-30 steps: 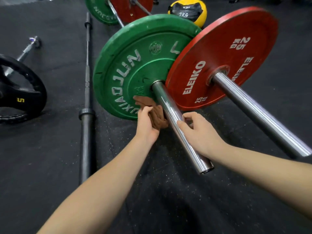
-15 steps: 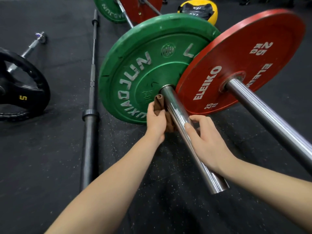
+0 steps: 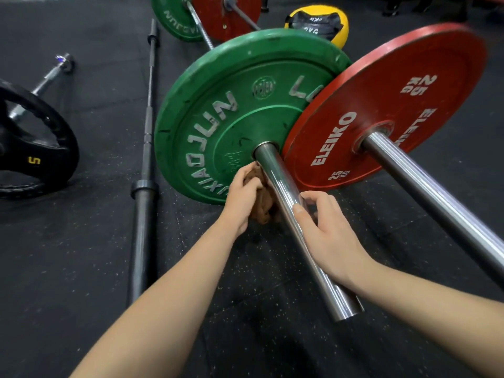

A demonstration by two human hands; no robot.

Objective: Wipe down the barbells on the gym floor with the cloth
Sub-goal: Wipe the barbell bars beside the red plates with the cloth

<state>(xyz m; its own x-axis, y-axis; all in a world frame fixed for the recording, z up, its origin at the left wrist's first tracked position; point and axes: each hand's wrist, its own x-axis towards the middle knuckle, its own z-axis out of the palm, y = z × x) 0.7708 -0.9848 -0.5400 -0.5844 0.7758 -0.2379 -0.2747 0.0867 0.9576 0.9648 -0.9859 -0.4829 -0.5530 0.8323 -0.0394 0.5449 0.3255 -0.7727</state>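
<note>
Here the left hand (image 3: 242,197) bunches the cloth (image 3: 264,211) beside the green plate (image 3: 218,118); the right hand (image 3: 327,236) clasps the sleeve (image 3: 282,184), bare beyond.

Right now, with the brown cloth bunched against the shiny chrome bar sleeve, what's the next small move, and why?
Probably slide the left hand and its brown cloth down the chrome bar sleeve toward its open end. The cloth sits bunched right beside the green weight plate, and the right hand grips the sleeve nearer you, so it may need to shift clear.
</note>
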